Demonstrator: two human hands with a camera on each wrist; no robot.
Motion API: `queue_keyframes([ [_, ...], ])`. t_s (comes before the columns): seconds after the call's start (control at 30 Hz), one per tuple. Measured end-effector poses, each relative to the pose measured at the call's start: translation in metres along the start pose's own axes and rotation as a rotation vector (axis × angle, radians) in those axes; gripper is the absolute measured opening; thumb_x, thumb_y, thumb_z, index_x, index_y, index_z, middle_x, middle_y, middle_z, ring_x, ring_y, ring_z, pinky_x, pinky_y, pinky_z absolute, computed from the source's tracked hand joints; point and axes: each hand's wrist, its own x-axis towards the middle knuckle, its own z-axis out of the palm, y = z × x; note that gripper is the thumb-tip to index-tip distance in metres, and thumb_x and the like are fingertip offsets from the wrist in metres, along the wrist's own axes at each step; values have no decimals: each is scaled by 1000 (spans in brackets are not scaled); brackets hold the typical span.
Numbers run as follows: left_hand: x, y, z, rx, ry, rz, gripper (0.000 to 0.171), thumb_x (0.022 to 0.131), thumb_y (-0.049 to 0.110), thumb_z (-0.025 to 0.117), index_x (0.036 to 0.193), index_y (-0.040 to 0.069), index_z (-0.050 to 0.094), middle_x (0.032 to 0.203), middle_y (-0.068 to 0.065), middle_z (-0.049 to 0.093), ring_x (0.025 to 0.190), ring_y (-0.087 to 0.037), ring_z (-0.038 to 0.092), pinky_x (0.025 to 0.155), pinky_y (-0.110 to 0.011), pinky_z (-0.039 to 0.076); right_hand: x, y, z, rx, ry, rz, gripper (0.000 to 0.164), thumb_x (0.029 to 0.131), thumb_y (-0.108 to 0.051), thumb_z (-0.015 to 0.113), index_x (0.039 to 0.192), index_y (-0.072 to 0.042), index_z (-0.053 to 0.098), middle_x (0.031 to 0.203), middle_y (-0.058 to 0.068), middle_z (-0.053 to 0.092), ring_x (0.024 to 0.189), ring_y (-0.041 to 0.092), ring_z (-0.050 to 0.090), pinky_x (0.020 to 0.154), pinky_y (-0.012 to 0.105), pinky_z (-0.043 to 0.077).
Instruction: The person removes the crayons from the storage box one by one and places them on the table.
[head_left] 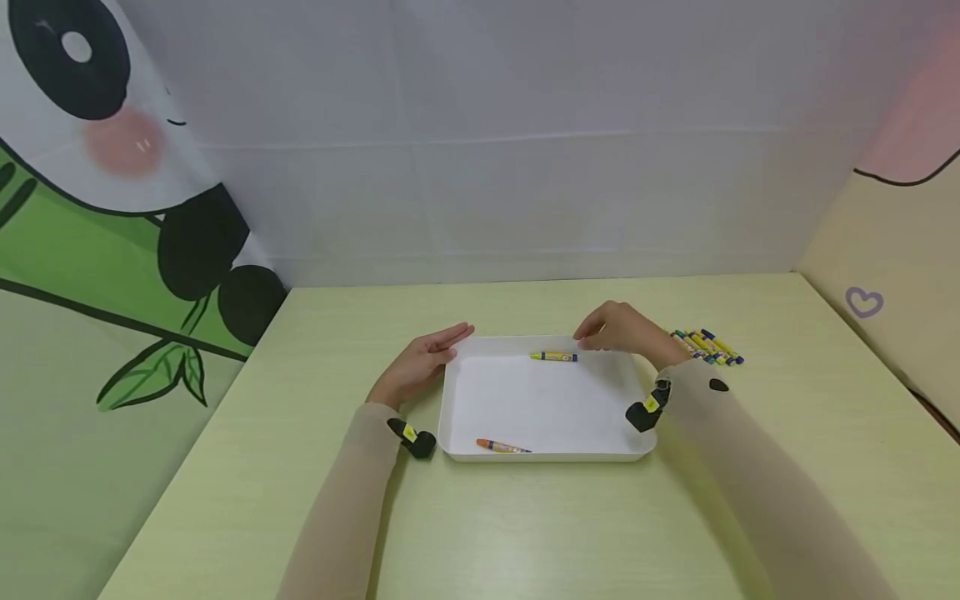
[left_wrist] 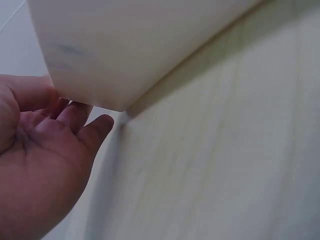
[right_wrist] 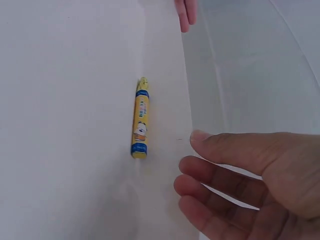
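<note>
A yellow crayon with blue bands (head_left: 553, 357) lies near the far rim of a white tray (head_left: 547, 460). Along the near rim lies an orange-tipped crayon (head_left: 502, 447). My left hand (head_left: 420, 362) is at the tray's far left corner, fingers extended beyond it, thumb by the rim. In the left wrist view, the left hand (left_wrist: 47, 150) touches that corner; some fingertips are hidden behind it. My right hand (head_left: 618, 329) is over the far rim, right of the yellow crayon. In the right wrist view, the right hand (right_wrist: 235, 180) holds nothing, thumb and fingers loosely bent.
Several crayons (head_left: 708, 347) lie in a group on the pale table (head_left: 600, 533), right of the tray behind my right wrist. A whitish backdrop (head_left: 487, 192) rises behind the table. Printed panels stand at left and right.
</note>
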Motion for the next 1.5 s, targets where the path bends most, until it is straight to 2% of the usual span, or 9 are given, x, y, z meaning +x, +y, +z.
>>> queue_keyframes([
  [0.17,1,0,0,-3,2,-5,52,101,-1,39,150,13,34,156,0,34,146,-16,25,118,-39,24,6,1,12,-11,-7,23,23,90,-13,66,111,-4,72,113,14,69,92,20,64,79,31,53],
  [0.53,0,0,0,-6,4,1,51,101,-1,39,150,13,34,156,0,34,145,-17,26,118,-40,25,6,-4,28,-55,-2,-10,24,89,-11,67,112,-6,72,116,14,69,96,21,63,81,32,53],
  [0.73,1,0,2,1,9,-3,51,101,-1,39,150,13,34,155,0,34,145,-17,27,117,-40,25,7,1,35,-69,1,-38,21,88,-10,68,107,-7,73,108,11,69,91,20,60,80,32,51],
  [1.0,2,0,3,9,16,-5,51,101,-1,40,150,13,35,155,0,35,145,-16,28,117,-39,26,10,5,38,-104,-15,-34,11,84,-10,72,95,-9,74,93,5,66,81,18,56,73,29,47],
  [1.33,3,0,4,8,23,-9,51,101,-2,39,150,13,35,155,0,35,145,-16,27,117,-39,26,10,3,41,-132,2,-46,10,83,-8,70,92,-9,73,91,6,67,78,18,56,70,28,48],
  [1.5,3,-1,3,12,23,-10,52,101,-2,39,150,14,35,155,1,35,145,-16,27,117,-39,26,7,1,37,-102,14,-80,12,83,-7,69,94,-7,74,92,8,67,77,18,57,68,27,49],
])
